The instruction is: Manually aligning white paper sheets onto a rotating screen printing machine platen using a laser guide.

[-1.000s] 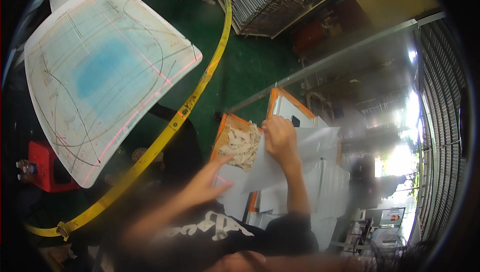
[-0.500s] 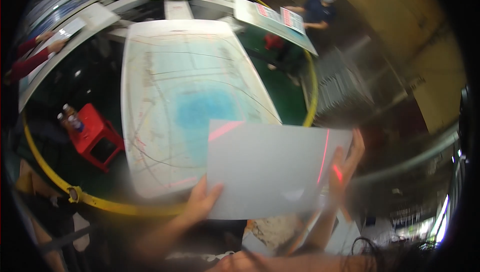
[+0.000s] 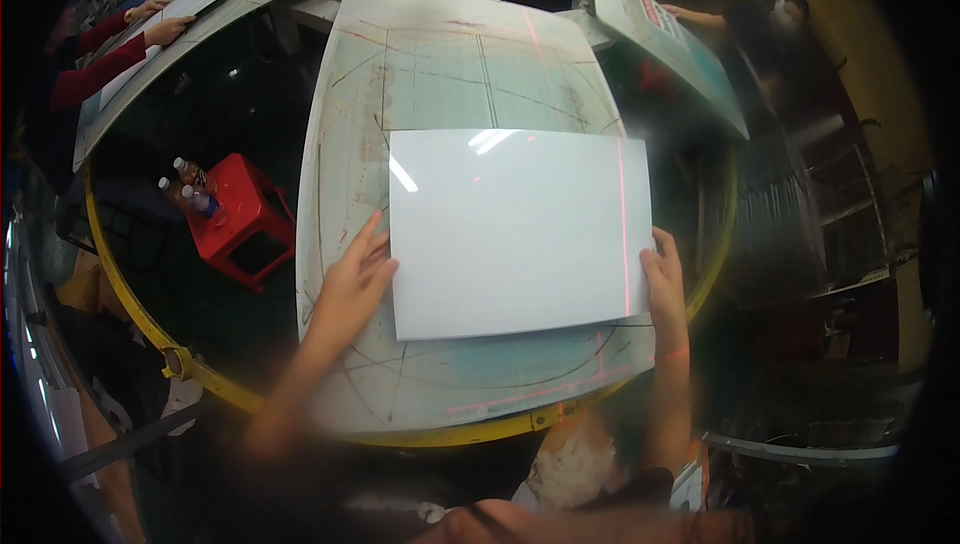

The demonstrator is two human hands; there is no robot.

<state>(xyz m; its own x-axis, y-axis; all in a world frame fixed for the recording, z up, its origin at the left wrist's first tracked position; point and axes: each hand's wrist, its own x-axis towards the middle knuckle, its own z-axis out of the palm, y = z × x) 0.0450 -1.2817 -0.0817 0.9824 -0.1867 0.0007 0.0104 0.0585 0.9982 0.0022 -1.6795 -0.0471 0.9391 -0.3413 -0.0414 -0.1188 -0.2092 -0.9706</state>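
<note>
A blank, glossy white sheet [image 3: 510,234] lies over or just above the pale platen board [image 3: 430,74]; I cannot tell whether it rests fully on it. My left hand [image 3: 352,279] is at the sheet's left edge, its thumb side against the edge and its fingers partly spread. On the right edge, my right hand [image 3: 665,269] pinches the sheet, thumb in front and fingers partly behind. A red light line runs down the sheet near its right side. Blue staining and dark drawn lines mark the board around the sheet.
Around the board curves a yellow rail [image 3: 190,369]. A red stool [image 3: 240,219] with several bottles stands at left. Another person's hands [image 3: 165,29] work at a neighbouring board, upper left. A masked person [image 3: 770,34] stands by a board [image 3: 670,54] at upper right.
The white sheet has moved from the near right up and left over the middle of the board, carried by both hands. The view has shifted, and the boards appear farther right.
</note>
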